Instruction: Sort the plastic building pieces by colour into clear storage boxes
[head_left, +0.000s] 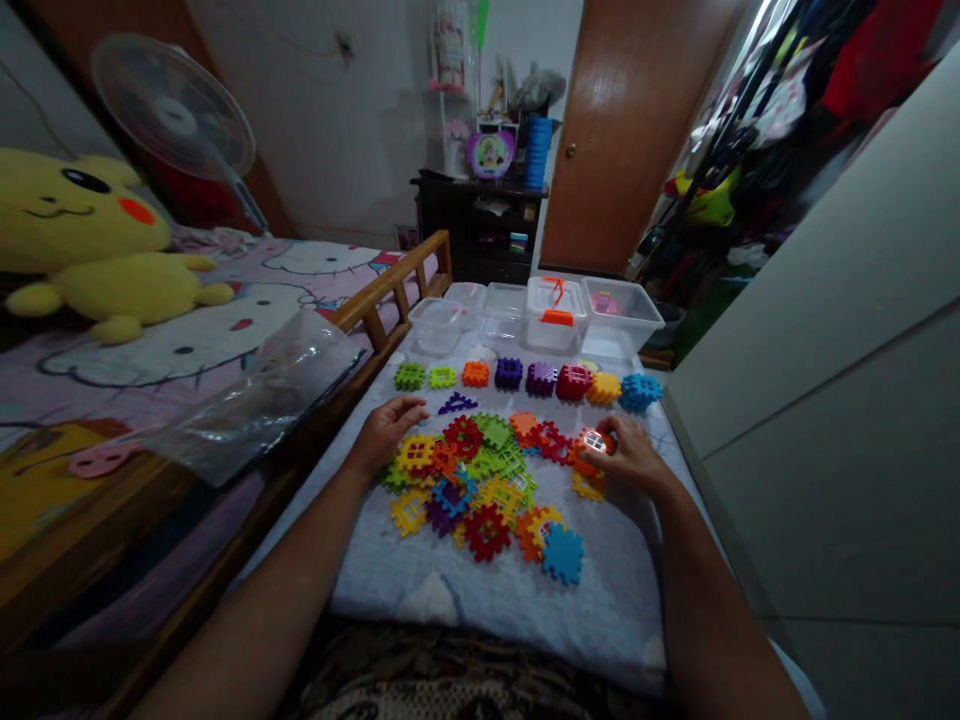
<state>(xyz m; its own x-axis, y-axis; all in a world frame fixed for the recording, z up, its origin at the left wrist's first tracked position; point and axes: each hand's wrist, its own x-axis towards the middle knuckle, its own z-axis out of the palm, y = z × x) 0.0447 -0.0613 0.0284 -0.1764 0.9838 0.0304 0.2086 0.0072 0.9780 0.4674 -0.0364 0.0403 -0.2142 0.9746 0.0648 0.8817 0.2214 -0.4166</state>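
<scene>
A loose heap of flat plastic building tiles with toothed edges lies before me, in red, yellow, green, orange, blue and purple. At its right side my right hand grips an orange building tile with a white window-like grid, thumb and fingers on its edge. Just below that tile lies a yellow-orange one. My left hand hovers or rests by the heap's left edge, fingers loosely bent and apart from the thumb, with nothing seen in it. A purple triangular piece lies just right of its fingertips.
Behind the heap runs a row of tile stacks sorted by colour, from green to blue. Clear plastic boxes stand at the far end, one lidded with orange handles. A wooden bed rail borders the left, a pale cabinet the right.
</scene>
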